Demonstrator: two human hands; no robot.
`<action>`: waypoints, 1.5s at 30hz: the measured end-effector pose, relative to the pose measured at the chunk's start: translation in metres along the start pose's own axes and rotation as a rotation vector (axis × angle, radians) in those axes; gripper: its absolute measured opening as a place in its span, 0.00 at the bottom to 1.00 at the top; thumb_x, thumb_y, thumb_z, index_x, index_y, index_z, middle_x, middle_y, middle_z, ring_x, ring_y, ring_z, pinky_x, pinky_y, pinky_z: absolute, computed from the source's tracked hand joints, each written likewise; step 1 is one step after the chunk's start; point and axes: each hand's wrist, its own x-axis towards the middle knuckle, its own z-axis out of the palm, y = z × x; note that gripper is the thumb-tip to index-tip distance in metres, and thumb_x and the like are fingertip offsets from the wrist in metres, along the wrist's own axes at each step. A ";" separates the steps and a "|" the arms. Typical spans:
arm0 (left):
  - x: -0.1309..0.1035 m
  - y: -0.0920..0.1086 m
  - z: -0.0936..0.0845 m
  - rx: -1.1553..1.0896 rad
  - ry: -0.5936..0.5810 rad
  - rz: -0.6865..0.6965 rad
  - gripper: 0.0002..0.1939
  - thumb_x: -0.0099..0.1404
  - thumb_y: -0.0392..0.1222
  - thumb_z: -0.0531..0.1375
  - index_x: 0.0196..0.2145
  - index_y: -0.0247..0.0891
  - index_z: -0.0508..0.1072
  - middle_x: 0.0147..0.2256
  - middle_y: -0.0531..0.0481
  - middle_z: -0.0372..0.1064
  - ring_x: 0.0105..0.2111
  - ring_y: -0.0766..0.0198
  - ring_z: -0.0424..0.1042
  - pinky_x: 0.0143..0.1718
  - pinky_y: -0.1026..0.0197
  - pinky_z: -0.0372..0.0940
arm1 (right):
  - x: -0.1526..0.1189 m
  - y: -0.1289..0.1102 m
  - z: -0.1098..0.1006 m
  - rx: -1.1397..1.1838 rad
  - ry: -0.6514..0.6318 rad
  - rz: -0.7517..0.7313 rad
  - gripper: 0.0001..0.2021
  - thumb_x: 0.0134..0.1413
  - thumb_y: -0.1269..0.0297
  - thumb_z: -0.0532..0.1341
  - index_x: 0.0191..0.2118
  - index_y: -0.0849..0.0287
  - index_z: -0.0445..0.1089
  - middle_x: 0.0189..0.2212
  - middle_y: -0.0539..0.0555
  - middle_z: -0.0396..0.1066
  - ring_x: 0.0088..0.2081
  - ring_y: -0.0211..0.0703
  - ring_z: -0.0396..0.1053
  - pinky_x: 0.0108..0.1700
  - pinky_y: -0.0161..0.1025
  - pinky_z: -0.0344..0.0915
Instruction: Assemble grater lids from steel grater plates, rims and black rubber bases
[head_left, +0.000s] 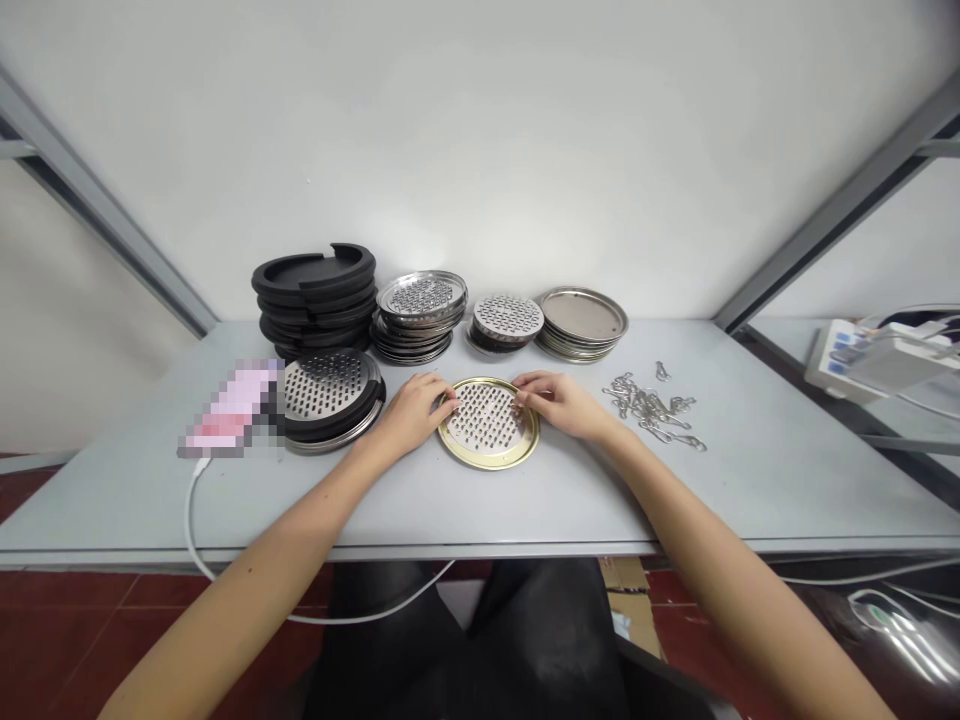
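Left hand: the left hand (420,410) rests at the left edge of the grater disc (489,415), fingertips touching; how tightly they close, one cannot tell.
Right hand: the right hand (561,402) matches it on the right edge, fingers bent inward – again, a firm pinch cannot be told from a light touch.
Grater disc: one, lying flat within one gold rim (491,462) on the table (525,515), between the hands.
Handling: level pressure from both sides would likely keep the disc seated; fingertips are best kept at the edge, off the holes, which may be sharp.
Near-left pile: one, a holed plate with a black band (330,395).
Far stacks: four, left to right – black rings (315,290), silver-rimmed graters (421,300), smaller graters (508,318) and plain dishes (583,318); layers overlap too much to count.
Clips: one loose clip (661,371) beyond a tangled heap of clips (646,402) at right, uncountable.
Cable: one white cable (191,510) at left, meeting one blurred thing (232,405).
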 end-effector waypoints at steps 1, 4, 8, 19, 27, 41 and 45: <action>0.000 0.002 -0.001 -0.002 0.004 -0.003 0.08 0.68 0.43 0.56 0.35 0.39 0.73 0.37 0.48 0.72 0.43 0.56 0.68 0.49 0.53 0.62 | 0.001 0.000 -0.001 0.032 0.003 0.004 0.14 0.57 0.60 0.56 0.31 0.61 0.77 0.44 0.58 0.75 0.44 0.48 0.73 0.48 0.43 0.68; -0.003 0.010 -0.008 -0.008 0.030 0.000 0.12 0.68 0.48 0.55 0.40 0.39 0.72 0.41 0.46 0.71 0.46 0.55 0.68 0.50 0.53 0.62 | 0.002 -0.002 -0.003 0.076 0.011 0.002 0.15 0.59 0.59 0.54 0.35 0.61 0.76 0.40 0.56 0.77 0.44 0.49 0.73 0.50 0.46 0.68; -0.007 0.026 -0.015 -0.001 -0.063 0.119 0.32 0.57 0.57 0.65 0.54 0.39 0.66 0.52 0.43 0.66 0.54 0.50 0.63 0.58 0.50 0.58 | 0.001 -0.004 -0.002 0.045 0.036 -0.005 0.12 0.57 0.62 0.56 0.36 0.61 0.75 0.40 0.56 0.78 0.42 0.48 0.74 0.48 0.46 0.69; -0.011 0.021 -0.017 0.087 -0.219 0.124 0.60 0.42 0.66 0.69 0.66 0.39 0.51 0.62 0.37 0.53 0.63 0.42 0.51 0.64 0.45 0.50 | -0.001 -0.009 0.008 -0.096 0.073 -0.113 0.14 0.58 0.63 0.59 0.47 0.61 0.74 0.45 0.59 0.73 0.42 0.45 0.72 0.45 0.41 0.70; -0.009 0.015 -0.021 -0.011 -0.282 0.099 0.58 0.45 0.62 0.70 0.66 0.43 0.51 0.63 0.41 0.53 0.63 0.45 0.53 0.63 0.46 0.51 | -0.003 -0.010 0.014 -0.214 0.078 -0.117 0.14 0.58 0.63 0.59 0.47 0.60 0.74 0.44 0.60 0.69 0.41 0.45 0.70 0.47 0.44 0.68; -0.008 0.013 -0.020 -0.036 -0.278 0.075 0.53 0.42 0.61 0.72 0.62 0.41 0.61 0.60 0.40 0.59 0.62 0.45 0.56 0.63 0.46 0.53 | -0.005 -0.005 0.011 -0.211 0.047 -0.149 0.10 0.54 0.64 0.61 0.42 0.59 0.74 0.45 0.58 0.68 0.38 0.43 0.70 0.45 0.42 0.69; -0.008 0.015 -0.021 -0.034 -0.292 0.055 0.50 0.43 0.61 0.72 0.61 0.40 0.63 0.60 0.39 0.59 0.61 0.44 0.57 0.62 0.46 0.54 | -0.005 -0.006 0.011 -0.212 0.044 -0.149 0.10 0.54 0.64 0.61 0.41 0.59 0.74 0.44 0.58 0.68 0.36 0.42 0.70 0.44 0.42 0.69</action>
